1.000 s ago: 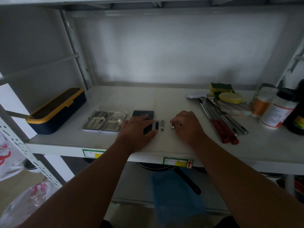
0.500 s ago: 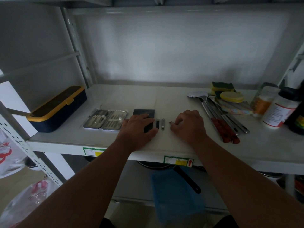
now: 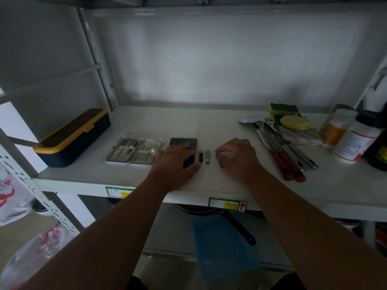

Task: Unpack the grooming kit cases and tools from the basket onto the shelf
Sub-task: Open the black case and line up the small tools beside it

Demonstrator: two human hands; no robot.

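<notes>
On the white shelf [image 3: 230, 122] an open metal grooming kit case [image 3: 134, 151] lies flat with several tools in its two halves. To its right lies a dark case [image 3: 185, 143], and my left hand [image 3: 176, 164] rests flat on its near part. Two small nail clippers [image 3: 204, 156] lie side by side just right of that hand. My right hand [image 3: 238, 158] pinches a third small clipper [image 3: 218, 160] against the shelf with its fingertips. No basket is in view.
A navy box with a yellow lid rim [image 3: 73, 137] stands at the shelf's left end. Ladles and red-handled utensils [image 3: 280, 151], sponges [image 3: 289, 118] and bottles [image 3: 354, 139] crowd the right. A pan handle [image 3: 238, 229] and blue cloth [image 3: 224, 250] sit below.
My right hand's fingers have drawn back a little, so the small clipper under them shows more on the shelf. My left hand stays on the dark case.
</notes>
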